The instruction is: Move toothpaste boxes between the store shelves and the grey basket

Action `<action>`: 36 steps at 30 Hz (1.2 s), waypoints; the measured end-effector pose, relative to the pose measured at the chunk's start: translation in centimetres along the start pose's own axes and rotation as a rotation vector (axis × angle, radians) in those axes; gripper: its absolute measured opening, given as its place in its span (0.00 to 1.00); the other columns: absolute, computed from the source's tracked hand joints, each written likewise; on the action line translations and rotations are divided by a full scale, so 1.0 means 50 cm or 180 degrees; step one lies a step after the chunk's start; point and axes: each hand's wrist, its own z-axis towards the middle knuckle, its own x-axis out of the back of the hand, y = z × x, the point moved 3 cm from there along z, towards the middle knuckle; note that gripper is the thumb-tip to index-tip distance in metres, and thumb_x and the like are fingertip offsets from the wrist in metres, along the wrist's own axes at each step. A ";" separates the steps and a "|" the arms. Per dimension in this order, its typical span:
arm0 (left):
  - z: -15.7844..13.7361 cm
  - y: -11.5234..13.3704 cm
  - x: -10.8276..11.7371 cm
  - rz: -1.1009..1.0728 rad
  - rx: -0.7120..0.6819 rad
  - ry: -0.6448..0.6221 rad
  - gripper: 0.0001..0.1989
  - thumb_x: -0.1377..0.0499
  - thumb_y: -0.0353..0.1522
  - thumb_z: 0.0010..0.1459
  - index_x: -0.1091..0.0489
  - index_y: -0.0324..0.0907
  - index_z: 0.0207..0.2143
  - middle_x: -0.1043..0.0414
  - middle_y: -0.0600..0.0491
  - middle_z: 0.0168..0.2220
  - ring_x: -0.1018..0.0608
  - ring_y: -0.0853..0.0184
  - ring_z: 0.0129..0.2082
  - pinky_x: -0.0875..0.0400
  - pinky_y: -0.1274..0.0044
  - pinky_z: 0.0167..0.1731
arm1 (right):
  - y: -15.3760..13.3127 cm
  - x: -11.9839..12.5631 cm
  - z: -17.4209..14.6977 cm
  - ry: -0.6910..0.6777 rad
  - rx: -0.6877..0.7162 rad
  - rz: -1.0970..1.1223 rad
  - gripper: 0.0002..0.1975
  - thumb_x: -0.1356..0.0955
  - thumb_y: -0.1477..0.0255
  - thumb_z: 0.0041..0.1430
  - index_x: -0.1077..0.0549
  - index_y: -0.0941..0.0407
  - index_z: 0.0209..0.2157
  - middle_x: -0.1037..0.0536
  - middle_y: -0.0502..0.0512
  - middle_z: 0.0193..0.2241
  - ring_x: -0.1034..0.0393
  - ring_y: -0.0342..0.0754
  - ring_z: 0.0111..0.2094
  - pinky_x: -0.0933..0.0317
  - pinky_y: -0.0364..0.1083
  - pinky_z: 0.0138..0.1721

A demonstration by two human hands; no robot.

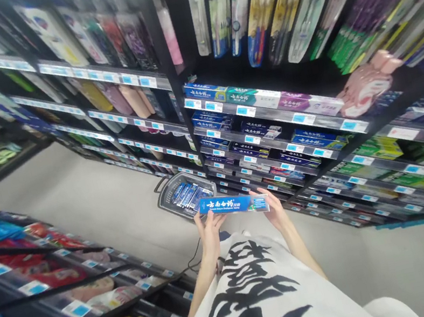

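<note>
I hold a long blue toothpaste box [231,203] level in front of me, above my white shirt with black lettering. My left hand [209,231] grips its left end and my right hand [274,211] grips its right end. Just beyond the box, a grey shopping basket [168,188] stands on the floor with several more blue toothpaste boxes [188,194] lying inside.
Black store shelves [270,115] with toothpaste boxes and hanging toothbrushes stand ahead and to the right. More shelves with packaged goods [73,281] run along my left. A pale floor aisle [92,201] stretches away between them.
</note>
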 end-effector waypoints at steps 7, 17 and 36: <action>-0.013 -0.007 -0.014 0.0236 0.0006 -0.0114 0.30 0.38 0.49 0.58 0.46 0.56 0.58 0.26 0.54 0.41 0.19 0.64 0.42 0.27 0.64 0.51 | -0.003 0.029 -0.011 0.0190 0.0056 -0.0053 0.24 0.25 0.57 0.53 0.22 0.53 0.49 0.21 0.60 0.53 0.25 0.59 0.52 0.33 0.52 0.49; -0.009 -0.013 -0.006 0.0000 0.0061 -0.0015 0.30 0.35 0.47 0.55 0.44 0.53 0.55 0.25 0.55 0.39 0.19 0.66 0.39 0.26 0.65 0.51 | -0.002 0.037 -0.025 0.0434 0.0025 -0.0227 0.23 0.23 0.58 0.50 0.19 0.55 0.46 0.18 0.58 0.46 0.25 0.56 0.48 0.32 0.50 0.46; -0.010 0.021 -0.017 -0.0501 0.0138 -0.0236 0.27 0.35 0.48 0.57 0.38 0.57 0.55 0.27 0.54 0.47 0.22 0.67 0.42 0.27 0.67 0.49 | -0.039 -0.015 -0.073 0.0212 0.0578 -0.1230 0.29 0.21 0.67 0.46 0.25 0.50 0.51 0.20 0.57 0.47 0.24 0.55 0.45 0.27 0.53 0.45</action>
